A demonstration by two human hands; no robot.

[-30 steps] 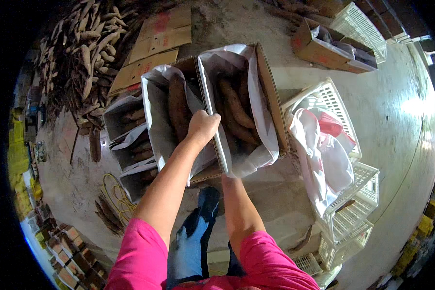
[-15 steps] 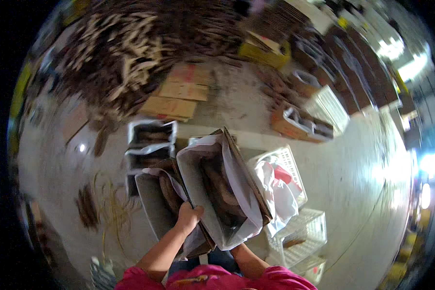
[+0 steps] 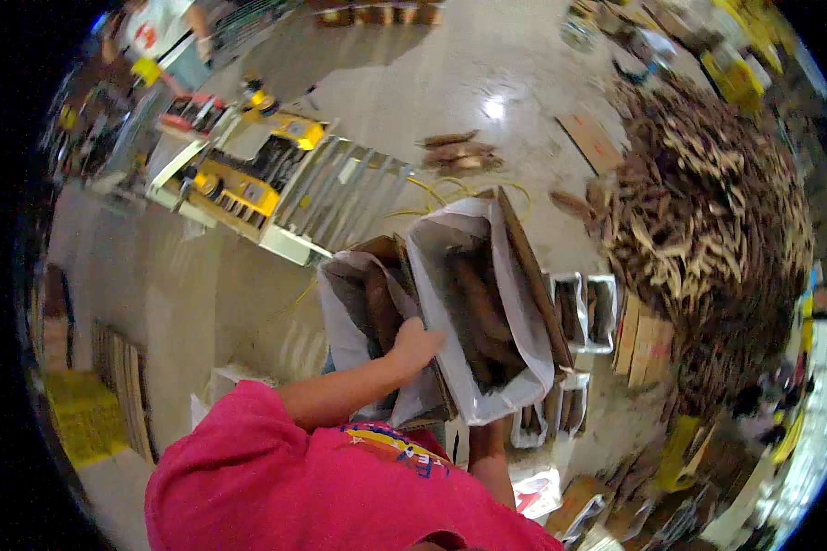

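Two tall cardboard cartons, each lined with white plastic, are held side by side in front of my body. The right carton (image 3: 547, 312) is larger in view, and long brown root-like pieces (image 3: 482, 308) lie inside it. More brown pieces (image 3: 379, 298) show in the left carton (image 3: 340, 275). My left hand (image 3: 420, 344) is closed on the cardboard edge where the two cartons meet. Behind the near end of the right carton, my right hand is hidden; only its forearm (image 3: 492, 455) shows.
A roller conveyor machine (image 3: 257, 179) with yellow parts stands at the far left, near another person (image 3: 170, 41). At the right spreads a large pile of brown roots (image 3: 708, 211). Lined boxes (image 3: 600, 312) and flattened cardboard (image 3: 648, 344) lie beside it. A yellow crate (image 3: 87, 418) is at the left.
My body has turned left, carrying both cartons along. The root pile has shifted to the right of view, and the conveyor machine and another person have come in. My left hand keeps its grip.
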